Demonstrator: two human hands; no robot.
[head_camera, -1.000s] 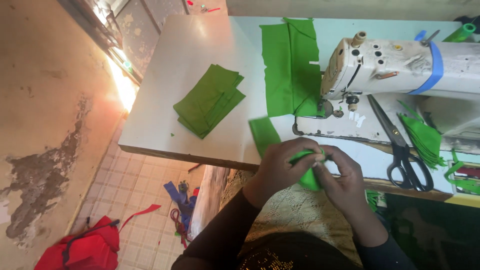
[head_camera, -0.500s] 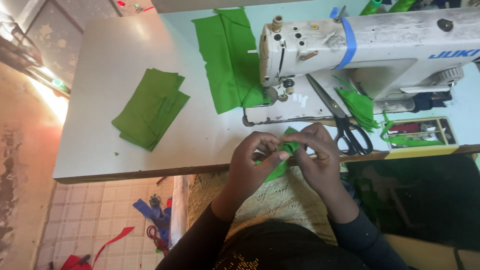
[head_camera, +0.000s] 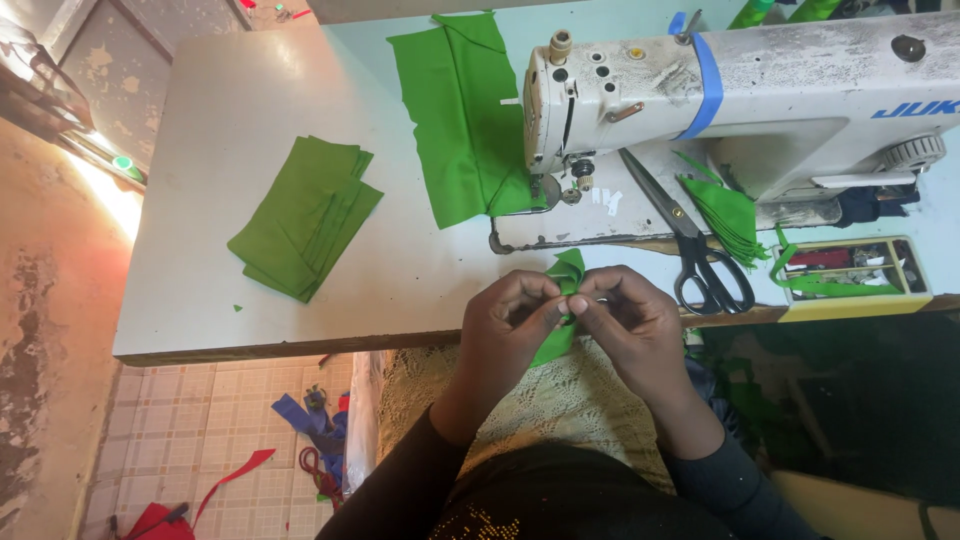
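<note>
**Both hands pinch a green scrap at the table edge**

At the far left of the frame we see bare floor, and low down some tiles with red cloth (head_camera: 160, 520) and blue scraps (head_camera: 305, 418) lying on them. Moving right, the table (head_camera: 230, 130) fills the upper middle of the frame. A stack of folded green pieces (head_camera: 303, 216) lies on its left part, well apart from everything else. Further right, near the top centre, a larger green cloth (head_camera: 462, 115) lies flat, its right edge running under the head of the sewing machine (head_camera: 720, 90).

At the centre, just below the machine, our left hand (head_camera: 508, 322) and right hand (head_camera: 632, 325) meet at the table's near edge. The fingers of both are curled in, and thumb and fingertips pinch a small green scrap (head_camera: 566, 275) between them. The scrap sticks up above the knuckles and hangs down below them, over a cream lace cloth (head_camera: 560, 400) on the lap.

Right of the hands, black scissors (head_camera: 695, 250) lie on the table, blades pointing toward the needle. Just beside them sits a pile of green triangles (head_camera: 728, 215). At the far right, a small tray (head_camera: 850, 268) holds odds and ends.
</note>
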